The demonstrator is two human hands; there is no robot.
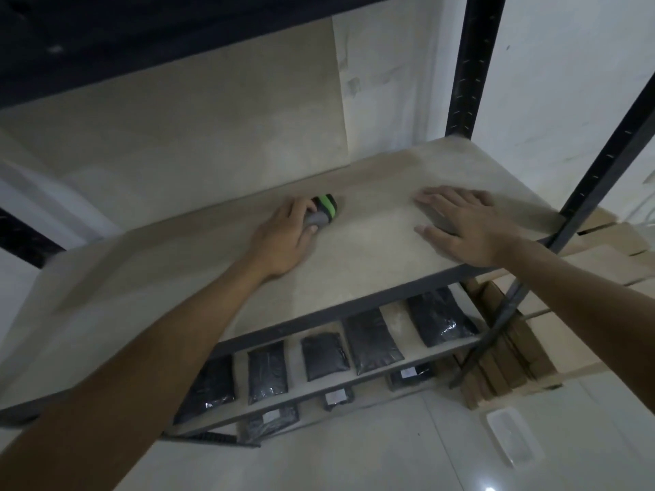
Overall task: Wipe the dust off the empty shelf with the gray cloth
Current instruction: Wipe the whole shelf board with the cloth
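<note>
I've got both hands on the shelf [354, 249]. My right hand [457, 221] lies flat at approx 1 o'clock, fingers [430, 199] straight and spread, pressing the gray cloth [441, 221] onto the board; the cloth only peeks out between thumb and forefinger. My left hand [287, 235], approx 11 o'clock, has its fingers curled round a small gray-and-green device [324, 212] that sits on the shelf. Black packets [370, 340] lie in a row on the tier below, w/ more underneath.
</note>
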